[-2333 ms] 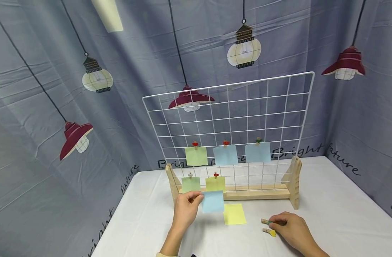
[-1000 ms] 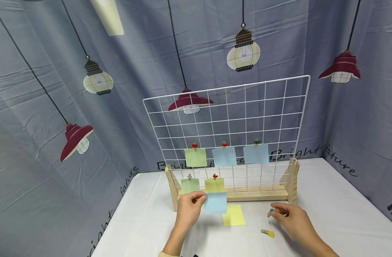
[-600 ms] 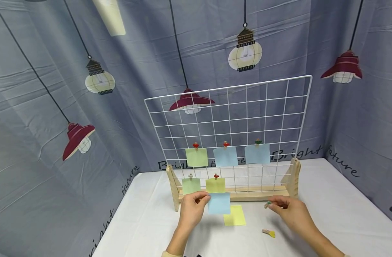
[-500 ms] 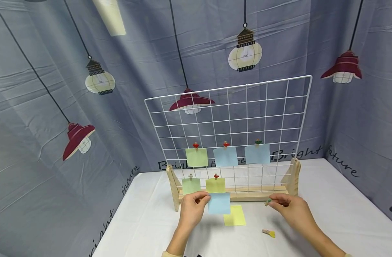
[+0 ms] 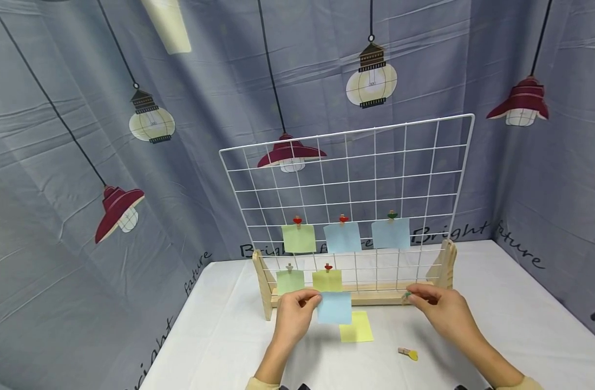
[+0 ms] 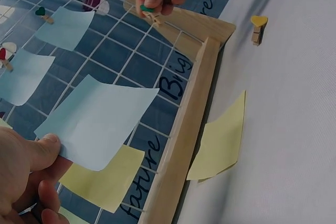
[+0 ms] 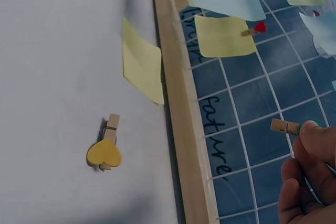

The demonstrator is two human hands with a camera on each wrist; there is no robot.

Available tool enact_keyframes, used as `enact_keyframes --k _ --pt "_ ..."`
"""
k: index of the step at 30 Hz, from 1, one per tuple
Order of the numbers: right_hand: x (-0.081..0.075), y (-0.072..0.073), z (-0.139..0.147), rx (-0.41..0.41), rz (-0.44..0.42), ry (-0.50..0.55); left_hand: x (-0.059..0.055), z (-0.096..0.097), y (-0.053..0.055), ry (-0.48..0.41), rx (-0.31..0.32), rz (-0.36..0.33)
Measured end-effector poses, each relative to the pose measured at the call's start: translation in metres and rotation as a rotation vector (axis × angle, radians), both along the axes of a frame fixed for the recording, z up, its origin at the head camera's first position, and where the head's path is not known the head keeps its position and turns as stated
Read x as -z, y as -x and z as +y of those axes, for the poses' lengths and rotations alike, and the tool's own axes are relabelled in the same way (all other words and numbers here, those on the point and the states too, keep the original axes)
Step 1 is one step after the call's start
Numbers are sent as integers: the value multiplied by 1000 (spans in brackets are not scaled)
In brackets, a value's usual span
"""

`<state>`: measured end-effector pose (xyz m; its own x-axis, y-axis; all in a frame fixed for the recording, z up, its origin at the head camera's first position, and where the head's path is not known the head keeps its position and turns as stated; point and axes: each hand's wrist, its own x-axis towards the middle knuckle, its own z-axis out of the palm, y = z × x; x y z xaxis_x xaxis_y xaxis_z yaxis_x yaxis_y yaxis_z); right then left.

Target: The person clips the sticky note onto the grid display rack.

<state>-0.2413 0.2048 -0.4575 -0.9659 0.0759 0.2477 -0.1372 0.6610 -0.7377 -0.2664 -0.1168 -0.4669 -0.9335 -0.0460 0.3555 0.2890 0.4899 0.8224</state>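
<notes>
My left hand (image 5: pixel 293 314) pinches a blue sticky note (image 5: pixel 334 308) by its left edge, between thumb and fingers, in front of the wire grid's lower part. Between thumb and forefinger, my right hand (image 5: pixel 443 310) holds a small wooden clothespin (image 7: pixel 285 126) with a green ornament, mostly covered by the thumb. On the white grid (image 5: pixel 375 179), red- and green-topped clothespins hold up a row of one green and two blue notes (image 5: pixel 342 237). Below hang a green note (image 5: pixel 290 281) and a yellow note (image 5: pixel 327 280).
A yellow sticky note (image 5: pixel 356 327) lies on the white tablecloth before the wooden base (image 5: pixel 390 297). Nearer the front is a clothespin with a yellow heart (image 7: pixel 104 152). Wooden feet (image 5: pixel 445 273) support the grid, and a lamp-printed curtain (image 5: pixel 190 162) hangs behind.
My right hand has picked up the green-topped clothespin from the table and raised it toward the grid's base. My left hand, still holding the blue note, has shifted slightly right.
</notes>
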Motion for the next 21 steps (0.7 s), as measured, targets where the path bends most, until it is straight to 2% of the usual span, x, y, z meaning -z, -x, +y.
enact_keyframes --k 9,21 --pt "-17 8 -11 -21 37 5 3 15 11 -17 27 9" --pt "-21 18 -25 -40 51 16 11 43 26 -67 51 19"
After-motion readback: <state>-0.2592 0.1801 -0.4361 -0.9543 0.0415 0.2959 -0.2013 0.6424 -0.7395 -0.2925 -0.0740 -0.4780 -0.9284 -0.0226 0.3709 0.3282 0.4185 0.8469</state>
